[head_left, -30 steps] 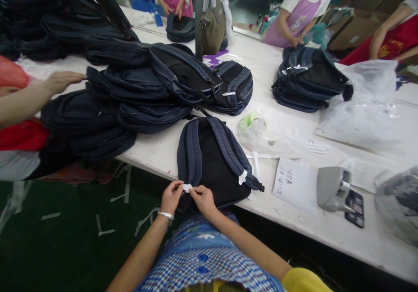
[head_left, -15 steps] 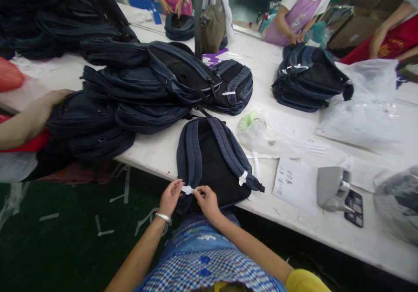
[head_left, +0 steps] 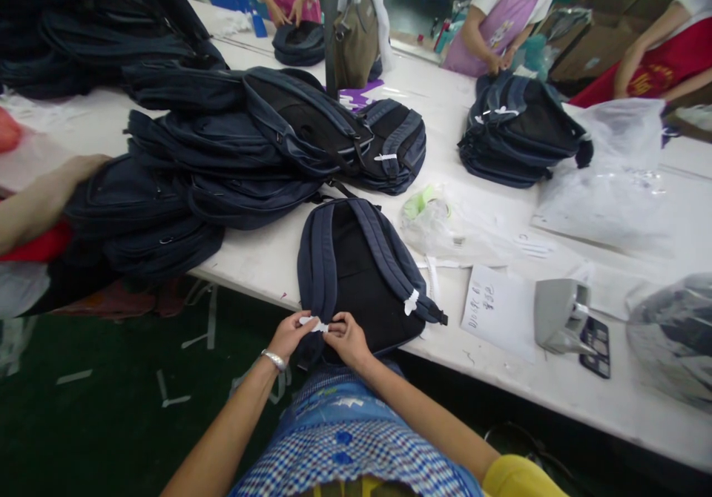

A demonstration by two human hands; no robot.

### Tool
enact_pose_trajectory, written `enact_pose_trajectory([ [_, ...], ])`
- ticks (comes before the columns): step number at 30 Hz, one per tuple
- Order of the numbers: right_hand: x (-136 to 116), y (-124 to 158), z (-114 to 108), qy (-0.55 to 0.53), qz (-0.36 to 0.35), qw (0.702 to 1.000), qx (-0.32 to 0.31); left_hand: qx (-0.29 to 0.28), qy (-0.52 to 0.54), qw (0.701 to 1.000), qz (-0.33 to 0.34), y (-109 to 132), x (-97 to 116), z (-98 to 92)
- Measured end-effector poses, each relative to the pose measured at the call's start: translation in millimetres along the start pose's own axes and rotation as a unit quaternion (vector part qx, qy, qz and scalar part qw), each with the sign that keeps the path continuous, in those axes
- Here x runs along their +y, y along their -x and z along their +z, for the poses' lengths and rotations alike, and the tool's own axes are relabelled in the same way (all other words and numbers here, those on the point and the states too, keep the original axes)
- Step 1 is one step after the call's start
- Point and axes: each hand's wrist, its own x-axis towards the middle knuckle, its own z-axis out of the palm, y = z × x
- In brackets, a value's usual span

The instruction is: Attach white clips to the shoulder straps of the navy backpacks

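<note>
A dark navy backpack (head_left: 370, 274) lies on the table edge before me, its black back panel and two shoulder straps facing up. At the lower end of its left strap is a small white toothed plastic tie (head_left: 314, 325). My left hand (head_left: 288, 336) pinches one end of this tie between thumb and fingers. From the other side, my right hand (head_left: 349, 340) pinches its opposite end, fingertips pressed together. A similar white tie (head_left: 411, 303) sits around the lower right strap, near a black buckle (head_left: 439, 317).
Stacked navy backpacks (head_left: 245, 148) lie left, with another person's arm (head_left: 44, 200) beside them. A paper sheet (head_left: 495, 308), a grey tape dispenser (head_left: 559, 315) and clear plastic bags (head_left: 617, 193) are on the right. People work across the white table (head_left: 628, 408).
My left hand has shifted slightly along the white tie, and more of the tie shows between my fingers. The backpack stays in place while the view shifts a little.
</note>
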Motion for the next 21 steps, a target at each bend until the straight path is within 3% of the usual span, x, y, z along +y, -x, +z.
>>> enact_pose_trajectory([
  [3,-2,2,-1,-0.025,0.007,0.999,-0.022,0.002,0.038,0.999,-0.026,2,0,-0.1],
  [9,-1,-2,4,0.033,-0.003,0.999,0.0,0.049,-0.003,0.999,0.024,14,7,5.9],
  [16,-6,-8,2,-0.028,0.06,0.997,-0.037,0.029,0.061,0.998,-0.017,9,-3,10.7],
  [21,-16,-4,1,-0.03,0.056,0.997,-0.053,0.008,0.07,0.997,-0.013,9,-10,8.7],
])
